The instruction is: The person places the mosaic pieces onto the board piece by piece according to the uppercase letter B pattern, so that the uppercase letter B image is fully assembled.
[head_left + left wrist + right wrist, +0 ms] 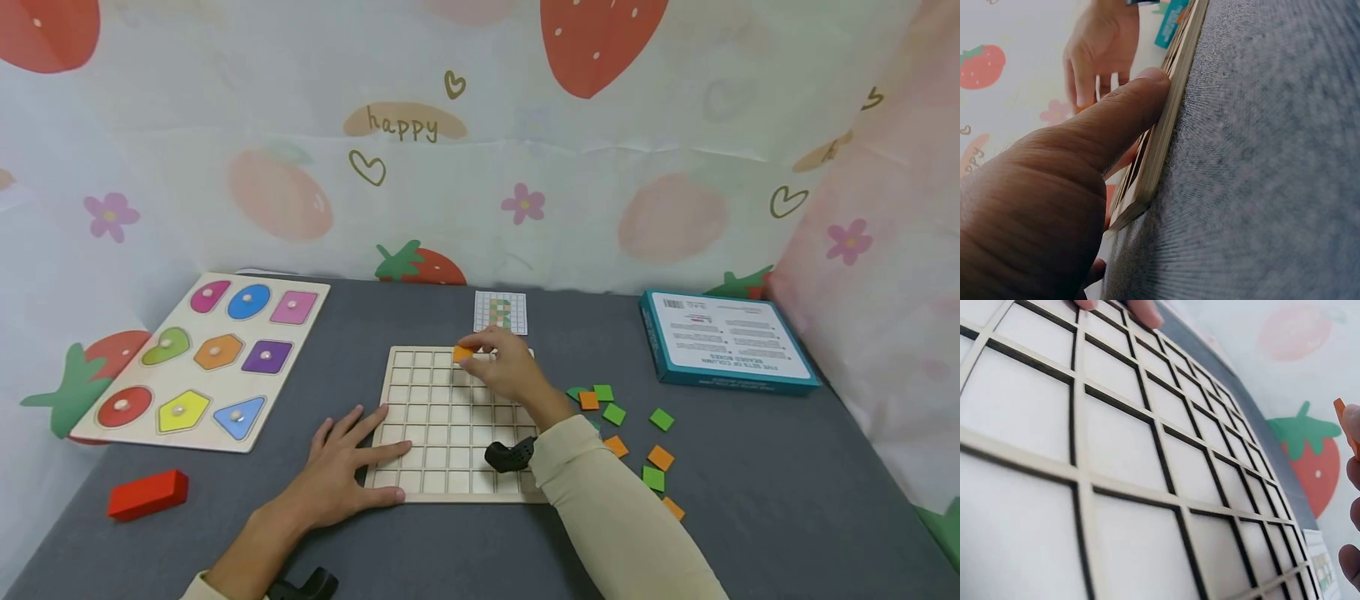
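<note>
A wooden grid board [431,500] lies flat on the dark grey table, its visible cells bare. My left hand [337,471] rests on the board's left side with fingers spread; in the left wrist view its thumb [1129,100] lies along the board's edge. Between the thumb and fingers of my right hand [510,367] is a small orange square tile [462,354], pinched above the far rows of the grid. The right wrist view shows this tile [1339,415] edge-on, apart from the board. Just behind the board lies a printed pattern card [500,300].
Several loose green tiles [653,478] and orange tiles [661,457] are scattered right of the board, some partly hidden by my right arm. A teal box [731,342] lies at the back right. A knobbed shape puzzle [187,317] and a red block [148,494] lie at left.
</note>
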`<action>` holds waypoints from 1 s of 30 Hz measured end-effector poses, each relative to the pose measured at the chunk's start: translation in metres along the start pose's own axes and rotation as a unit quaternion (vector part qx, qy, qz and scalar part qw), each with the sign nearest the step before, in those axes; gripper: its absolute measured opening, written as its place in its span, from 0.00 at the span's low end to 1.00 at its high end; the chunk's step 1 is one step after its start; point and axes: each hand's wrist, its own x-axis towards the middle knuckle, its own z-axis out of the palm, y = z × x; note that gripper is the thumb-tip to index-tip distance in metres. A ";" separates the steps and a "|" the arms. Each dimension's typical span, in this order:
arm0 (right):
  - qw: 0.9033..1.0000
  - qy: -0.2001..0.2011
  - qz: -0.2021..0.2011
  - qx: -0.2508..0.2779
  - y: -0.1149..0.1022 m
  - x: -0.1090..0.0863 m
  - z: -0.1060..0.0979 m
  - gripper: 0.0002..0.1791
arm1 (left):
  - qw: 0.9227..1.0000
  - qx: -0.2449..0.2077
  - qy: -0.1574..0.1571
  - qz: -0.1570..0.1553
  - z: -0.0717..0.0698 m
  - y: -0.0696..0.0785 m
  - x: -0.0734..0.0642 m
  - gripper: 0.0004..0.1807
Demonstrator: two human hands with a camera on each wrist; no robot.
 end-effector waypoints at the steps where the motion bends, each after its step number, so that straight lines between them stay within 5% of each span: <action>1: 1.000 -0.002 0.004 0.002 0.000 0.001 0.003 0.15 | 1.000 0.001 0.000 -0.001 0.000 0.000 0.000 0.36; 18: 0.999 -0.020 0.011 -0.024 0.009 0.008 0.033 0.14 | 1.000 0.010 0.001 -0.005 -0.001 0.002 0.000 0.36; 30: 0.994 -0.031 0.006 -0.109 0.007 0.013 0.040 0.15 | 1.000 0.008 0.004 -0.003 -0.001 0.003 0.001 0.35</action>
